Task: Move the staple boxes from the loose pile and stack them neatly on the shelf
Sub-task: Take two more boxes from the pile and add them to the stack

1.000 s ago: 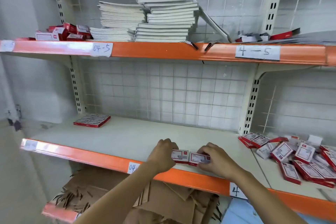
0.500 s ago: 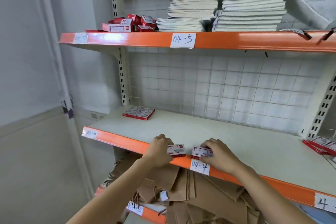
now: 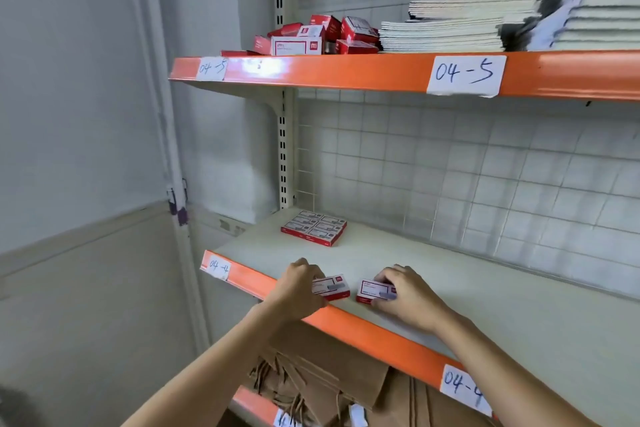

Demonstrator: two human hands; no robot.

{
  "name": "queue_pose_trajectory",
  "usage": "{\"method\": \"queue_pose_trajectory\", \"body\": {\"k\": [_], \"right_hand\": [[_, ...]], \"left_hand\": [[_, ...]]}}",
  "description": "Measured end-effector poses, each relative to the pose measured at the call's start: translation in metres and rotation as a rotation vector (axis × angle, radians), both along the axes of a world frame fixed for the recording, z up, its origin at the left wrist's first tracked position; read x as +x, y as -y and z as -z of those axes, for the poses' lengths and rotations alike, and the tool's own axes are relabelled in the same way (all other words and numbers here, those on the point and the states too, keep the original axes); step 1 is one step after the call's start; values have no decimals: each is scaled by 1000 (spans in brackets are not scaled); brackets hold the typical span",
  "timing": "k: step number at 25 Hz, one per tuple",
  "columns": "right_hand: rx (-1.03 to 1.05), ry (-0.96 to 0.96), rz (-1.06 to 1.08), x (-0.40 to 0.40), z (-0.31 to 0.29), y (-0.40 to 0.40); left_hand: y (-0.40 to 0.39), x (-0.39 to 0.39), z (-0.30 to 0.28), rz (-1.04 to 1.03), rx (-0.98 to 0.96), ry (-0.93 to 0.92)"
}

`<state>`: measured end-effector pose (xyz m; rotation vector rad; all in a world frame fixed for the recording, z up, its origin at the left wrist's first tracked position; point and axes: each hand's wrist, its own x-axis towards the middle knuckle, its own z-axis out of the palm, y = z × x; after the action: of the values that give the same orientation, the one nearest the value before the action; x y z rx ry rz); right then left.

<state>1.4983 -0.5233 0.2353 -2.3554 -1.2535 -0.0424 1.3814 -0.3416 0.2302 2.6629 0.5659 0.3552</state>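
Observation:
My left hand [image 3: 299, 288] grips a red and white staple box [image 3: 334, 286] just above the front of the middle shelf [image 3: 485, 291]. My right hand [image 3: 408, 295] holds a second staple box [image 3: 372, 291] a little to the right, and the two boxes are apart. At the back left corner of the same shelf lies a flat, neat block of several staple boxes [image 3: 314, 228]. The loose pile is out of view.
The upper shelf [image 3: 346, 71], labelled 04-5, carries loose red staple boxes [image 3: 311, 36] and stacks of notebooks [image 3: 478, 7]. Brown paper bags [image 3: 322, 374] fill the shelf below. A grey wall [image 3: 86, 149] stands to the left and a wire grid backs the shelves.
Both hands, each with a box, have travelled left along the shelf front toward the neat block. The view has swung left, and the loose pile on the right has gone out of view.

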Motion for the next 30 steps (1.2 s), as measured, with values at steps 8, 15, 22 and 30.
{"method": "queue_pose_trajectory", "body": {"k": [8,15,22,30], "right_hand": [[26,5,-75,51,9,-63],[-11,4,-82,54,25,-117],[10,15,3,49,27,-158],[17,109,160,42,30,-191]], "left_hand": [[-62,34,-4,-59,83,-71],[-116,40,0,-48,96,-160],[-167,57,3,64,88,-109],[-203,82,6,200,79,-60]]}}
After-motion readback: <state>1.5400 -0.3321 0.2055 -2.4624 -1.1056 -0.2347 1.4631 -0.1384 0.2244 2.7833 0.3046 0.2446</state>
